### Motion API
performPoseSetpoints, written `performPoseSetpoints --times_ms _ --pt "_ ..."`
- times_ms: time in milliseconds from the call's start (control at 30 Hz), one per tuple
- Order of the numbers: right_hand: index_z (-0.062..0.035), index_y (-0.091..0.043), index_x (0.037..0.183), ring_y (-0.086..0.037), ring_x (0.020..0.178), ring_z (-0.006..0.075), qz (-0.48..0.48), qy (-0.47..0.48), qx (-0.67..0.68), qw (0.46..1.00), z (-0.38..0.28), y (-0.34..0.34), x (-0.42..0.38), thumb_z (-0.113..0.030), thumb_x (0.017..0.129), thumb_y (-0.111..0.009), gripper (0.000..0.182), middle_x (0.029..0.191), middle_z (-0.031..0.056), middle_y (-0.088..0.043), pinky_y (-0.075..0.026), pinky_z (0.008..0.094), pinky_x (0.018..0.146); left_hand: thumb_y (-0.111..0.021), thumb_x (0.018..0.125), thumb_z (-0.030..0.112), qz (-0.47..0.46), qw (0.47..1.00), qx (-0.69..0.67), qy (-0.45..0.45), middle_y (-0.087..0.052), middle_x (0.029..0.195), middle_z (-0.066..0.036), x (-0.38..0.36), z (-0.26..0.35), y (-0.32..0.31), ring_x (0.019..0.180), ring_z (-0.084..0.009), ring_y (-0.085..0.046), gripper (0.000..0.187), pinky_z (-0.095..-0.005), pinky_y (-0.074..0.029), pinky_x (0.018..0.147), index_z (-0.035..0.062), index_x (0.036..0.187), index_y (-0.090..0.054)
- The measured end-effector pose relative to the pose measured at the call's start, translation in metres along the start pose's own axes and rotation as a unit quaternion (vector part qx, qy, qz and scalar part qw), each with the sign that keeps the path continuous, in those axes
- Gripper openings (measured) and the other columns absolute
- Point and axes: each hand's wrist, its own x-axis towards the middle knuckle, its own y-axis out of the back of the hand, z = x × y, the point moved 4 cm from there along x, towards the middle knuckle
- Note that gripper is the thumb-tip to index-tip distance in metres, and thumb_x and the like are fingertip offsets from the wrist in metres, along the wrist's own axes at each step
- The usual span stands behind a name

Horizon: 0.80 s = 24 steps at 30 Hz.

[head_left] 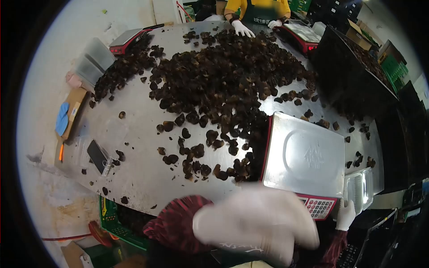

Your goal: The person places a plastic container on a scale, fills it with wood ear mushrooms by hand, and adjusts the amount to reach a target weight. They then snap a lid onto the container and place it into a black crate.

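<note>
A steel-topped sorting table (134,134) is seen from above in a packing room, with crates around its edges. Nearest the camera, the left hand (257,223), in a white glove, is held blurred above the near table edge; whether its fingers are spread or curled cannot be told, and nothing is seen in it. The right hand (345,215), also gloved, is closed on the near corner of a clear plastic tray (359,190), which is held just right of the weighing scale (304,156). The tray's long axis runs away from the person, alongside the scale's steel pan. The heap of dark dried mushrooms (223,76) lies beyond and left of the scale, nearer the left hand. At the far edge, another person's gloved hand (242,28) rests on the heap beside a second scale (300,35).
</note>
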Motion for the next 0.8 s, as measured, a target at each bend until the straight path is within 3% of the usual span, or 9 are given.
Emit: performPoseSetpoints --times_ms 33,100,200,300,433,633,667,767,800 --pt "-0.0017 -0.058 0.077 -0.059 0.067 0.0356 0.003 0.001 -0.003 1.0 0.0 -0.001 0.0 -0.028 0.084 -0.068 0.029 0.071 0.0162 -0.06 -0.047 0.0419 0.06 -0.059 0.084 0.006 0.088 0.882 0.462 0.005 -0.066 0.089 -0.011 -0.009 0.006 0.022 0.075 -0.0265 -0.062 0.009 -0.0328 -0.051 0.066 0.0008 0.082 -0.066" --pt "-0.0023 -0.057 0.076 -0.059 0.066 0.0354 0.01 -0.006 0.019 1.0 -0.003 0.003 0.0 -0.026 0.083 -0.069 0.028 0.072 0.0159 -0.06 -0.046 0.042 0.06 -0.06 0.081 0.007 0.143 0.655 0.738 0.076 -0.066 0.089 -0.01 -0.039 -0.017 0.113 0.079 -0.0281 -0.062 0.012 -0.0362 -0.05 0.073 0.0023 0.09 -0.067" --pt "-0.0014 -0.053 0.078 -0.057 0.07 0.0395 -0.022 -0.01 0.019 1.0 -0.005 0.003 0.0 -0.025 0.085 -0.066 0.028 0.074 0.0183 -0.058 -0.045 0.0439 0.061 -0.063 0.079 0.011 0.196 0.509 0.776 0.317 -0.065 0.085 -0.013 -0.101 -0.049 0.233 0.084 -0.0299 -0.063 0.017 -0.0372 -0.051 0.074 0.0065 0.094 -0.069" --pt "-0.0033 -0.054 0.074 -0.057 0.064 0.0354 0.022 0.01 0.026 0.999 -0.001 -0.001 -0.002 -0.026 0.083 -0.068 0.028 0.068 0.0153 -0.057 -0.045 0.0424 0.058 -0.065 0.076 0.015 0.162 0.458 0.783 0.388 -0.064 0.087 -0.013 -0.11 -0.075 0.26 0.085 -0.0305 -0.063 0.016 -0.0419 -0.051 0.072 0.0081 0.09 -0.069" --pt "-0.0011 -0.053 0.08 -0.059 0.072 0.0393 -0.016 -0.017 0.03 0.999 -0.005 0.004 -0.001 -0.023 0.084 -0.067 0.026 0.075 0.0181 -0.059 -0.046 0.0449 0.062 -0.06 0.075 0.011 0.159 0.453 0.8 0.36 -0.061 0.082 -0.015 -0.11 -0.093 0.271 0.082 -0.0329 -0.062 0.011 -0.0433 -0.05 0.072 0.0082 0.084 -0.067" --pt "-0.0001 -0.052 0.081 -0.058 0.072 0.0412 -0.04 -0.026 0.005 0.999 0.0 -0.001 -0.001 -0.024 0.084 -0.066 0.028 0.076 0.0209 -0.059 -0.045 0.0458 0.061 -0.062 0.077 0.012 0.247 0.61 0.714 0.24 -0.061 0.081 -0.014 -0.136 -0.02 0.236 0.079 -0.032 -0.061 0.013 -0.0378 -0.049 0.07 0.0045 0.087 -0.065" --pt "-0.0011 -0.052 0.078 -0.057 0.068 0.0391 -0.017 -0.013 0.007 1.0 0.002 -0.003 -0.002 -0.025 0.084 -0.067 0.028 0.072 0.0186 -0.057 -0.044 0.0446 0.059 -0.062 0.077 0.012 0.228 0.602 0.723 0.251 -0.06 0.081 -0.015 -0.138 0.014 0.208 0.077 -0.0328 -0.06 0.012 -0.0386 -0.049 0.069 0.004 0.086 -0.064" --pt "-0.0021 -0.052 0.075 -0.057 0.066 0.0375 0.008 0.002 0.0 1.0 -0.001 -0.001 -0.002 -0.025 0.083 -0.068 0.028 0.07 0.0167 -0.056 -0.043 0.044 0.058 -0.062 0.078 0.013 0.122 0.487 0.733 0.459 -0.062 0.08 -0.017 -0.213 0.097 0.165 0.079 -0.0358 -0.06 0.013 -0.0417 -0.049 0.071 0.0044 0.087 -0.064" --pt "-0.0022 -0.052 0.075 -0.057 0.066 0.0377 0.002 -0.006 0.0 1.0 -0.001 -0.001 -0.002 -0.024 0.083 -0.067 0.028 0.07 0.0168 -0.056 -0.043 0.0441 0.058 -0.065 0.075 0.014 0.17 0.532 0.634 0.535 -0.065 0.084 -0.018 -0.238 0.122 0.151 0.08 -0.0344 -0.063 0.02 -0.0397 -0.05 0.074 0.0072 0.095 -0.067"
